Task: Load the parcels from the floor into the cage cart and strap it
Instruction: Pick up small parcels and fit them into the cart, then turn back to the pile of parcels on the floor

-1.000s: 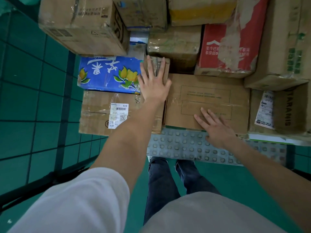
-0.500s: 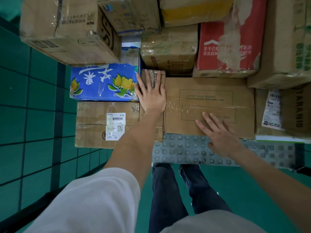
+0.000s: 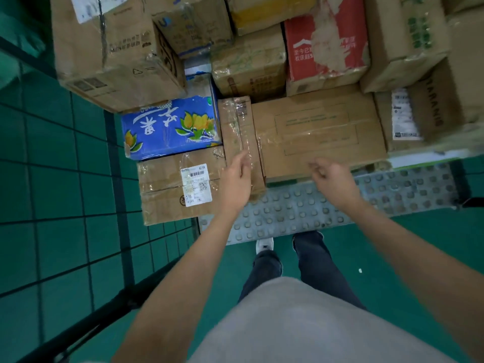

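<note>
**Parcels stacked in the cage cart, both hands free above them**

From the head camera, the floor [image 3: 392, 258] was a plain green surface, and the black wire side [image 3: 78, 205] of the cart ran along the left, its grid of bars standing over that green. The cart's base [image 3: 301, 213] was a grey studded plate, bare along its near edge, where the person's dark trousers and one white shoe [image 3: 264, 243] showed just beyond it.

The parcels filled the cart in a tight pile. At the near left lay a brown taped box [image 3: 167, 189] with a white barcode label, and behind it, touching, a blue box [image 3: 170, 127] printed with yellow flowers. A narrow taped carton [image 3: 237, 132] stood between these and a wide flat carton [image 3: 319, 132]. Further back sat a red box [image 3: 324, 40] with torn paper, a big brown box [image 3: 110, 48] at the far left, and more brown cartons to the right.

The left hand [image 3: 237, 182] hung over the near end of the narrow carton, fingers loosely curled, holding nothing. The right hand [image 3: 332, 179] hovered over the wide carton's near edge, fingers likewise slack and empty; both were blurred.
</note>
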